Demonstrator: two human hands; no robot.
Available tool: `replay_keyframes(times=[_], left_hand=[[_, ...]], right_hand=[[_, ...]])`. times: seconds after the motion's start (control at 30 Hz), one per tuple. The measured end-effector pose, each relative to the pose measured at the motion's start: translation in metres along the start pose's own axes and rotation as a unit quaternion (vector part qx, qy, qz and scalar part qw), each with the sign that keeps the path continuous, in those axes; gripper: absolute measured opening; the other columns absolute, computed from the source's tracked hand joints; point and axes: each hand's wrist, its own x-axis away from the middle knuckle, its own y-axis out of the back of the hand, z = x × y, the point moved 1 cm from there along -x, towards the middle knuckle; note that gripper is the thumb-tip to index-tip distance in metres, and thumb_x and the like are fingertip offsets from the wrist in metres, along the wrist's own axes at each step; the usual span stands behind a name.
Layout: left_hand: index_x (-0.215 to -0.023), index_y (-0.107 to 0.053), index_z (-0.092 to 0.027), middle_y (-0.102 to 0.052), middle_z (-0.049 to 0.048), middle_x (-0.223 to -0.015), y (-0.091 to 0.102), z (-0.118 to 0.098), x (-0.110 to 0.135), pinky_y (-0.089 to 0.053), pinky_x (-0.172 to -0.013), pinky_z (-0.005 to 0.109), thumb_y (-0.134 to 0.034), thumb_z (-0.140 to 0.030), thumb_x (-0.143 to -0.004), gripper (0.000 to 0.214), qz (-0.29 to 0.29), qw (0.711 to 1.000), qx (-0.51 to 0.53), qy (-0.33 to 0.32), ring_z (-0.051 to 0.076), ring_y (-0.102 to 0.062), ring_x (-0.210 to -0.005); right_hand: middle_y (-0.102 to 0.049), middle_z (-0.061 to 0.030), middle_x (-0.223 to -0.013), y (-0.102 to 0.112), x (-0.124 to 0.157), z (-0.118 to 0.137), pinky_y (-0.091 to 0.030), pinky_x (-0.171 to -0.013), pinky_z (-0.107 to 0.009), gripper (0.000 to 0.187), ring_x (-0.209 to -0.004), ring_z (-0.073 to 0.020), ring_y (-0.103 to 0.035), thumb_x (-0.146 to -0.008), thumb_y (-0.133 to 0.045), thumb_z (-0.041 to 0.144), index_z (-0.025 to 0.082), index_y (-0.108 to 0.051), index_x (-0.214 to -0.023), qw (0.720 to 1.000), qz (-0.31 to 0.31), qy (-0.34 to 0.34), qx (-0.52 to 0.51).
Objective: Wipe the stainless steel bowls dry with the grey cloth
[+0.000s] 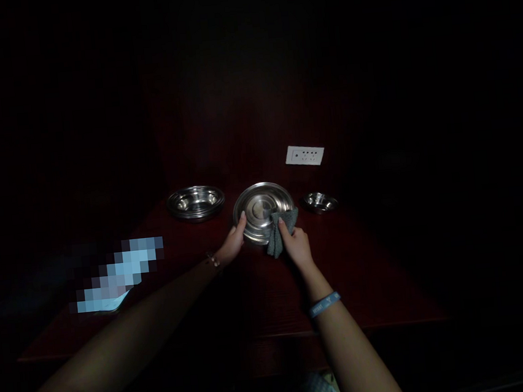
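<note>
between left hand (234, 242), clasping edge, and right hand (298, 246), pinching cloth (273, 238): metal plate (261, 208).

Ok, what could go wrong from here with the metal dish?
The metal dish might slip: the left hand holds it by the edge, and the right hand presses a cloth against it. Swung right, it could knock the small bowl. In such dimness, marks on it may be missed.

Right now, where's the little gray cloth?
In the head view, the gray cloth is just right of the middle, in the right hand, against the near right edge of the shiny metal dish that the left hand holds.
</note>
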Motion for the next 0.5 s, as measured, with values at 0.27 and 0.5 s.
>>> replay_keyframes(times=[0.27,0.5], left_hand=[[-0.145,-0.052,-0.015,-0.063,0.0127,-0.141,-0.004,-0.003,0.002,-0.041,-0.117,0.035,-0.046,-0.053,-0.098,0.060,0.027,0.998,0.056,0.026,0.024,-0.056,-0.136],[-0.154,-0.031,-0.022,-0.054,0.0162,-0.150,-0.002,0.003,0.009,-0.050,-0.107,0.043,-0.079,-0.039,-0.080,0.090,0.093,0.996,0.002,-0.017,0.027,-0.061,-0.128]], right_hand=[[-0.069,-0.0077,-0.058,-0.004,0.000,-0.001,-0.040,-0.049,-0.025,0.056,-0.057,-0.0192,-0.065,-0.082,-0.054,0.066,0.019,-0.060,-0.052,0.999,-0.015,0.014,-0.025],[-0.073,-0.0114,-0.065,-0.005,-0.008,-0.010,-0.044,-0.053,-0.026,0.056,-0.064,-0.0217,-0.069,-0.076,-0.058,0.069,0.016,-0.067,-0.060,0.994,-0.064,-0.029,-0.085]])
